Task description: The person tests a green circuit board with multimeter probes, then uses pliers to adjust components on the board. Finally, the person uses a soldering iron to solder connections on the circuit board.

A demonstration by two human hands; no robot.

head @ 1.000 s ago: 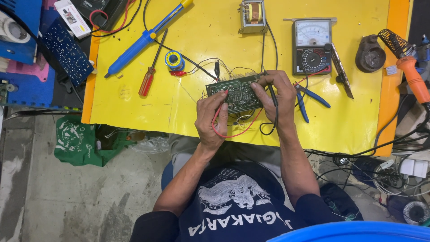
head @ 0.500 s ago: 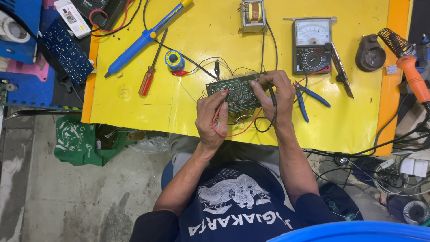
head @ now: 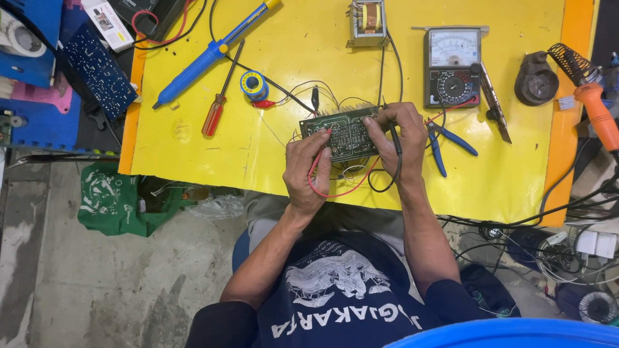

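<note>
- A blue pump (head: pixel 209 55) and a screwdriver (head: pixel 216 111) lie far left of the board (head: pixel 340 133).
- The left hand (head: pixel 308 169) pinches a red probe (head: pixel 321 148) on the board's left end.
- The board lies long side left to right, between both hands.
- The right hand (head: pixel 401 138) grips a black probe (head: pixel 391 129) at the board's right end.
- A meter (head: pixel 452 67) sits up and right of the board.

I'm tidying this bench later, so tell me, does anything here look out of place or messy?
Mostly orderly. A green bag lies crumpled on the floor below the yellow table. Cables tangle at the table's right corner. Both hands, left and right, hold probes on the circuit board.
</note>
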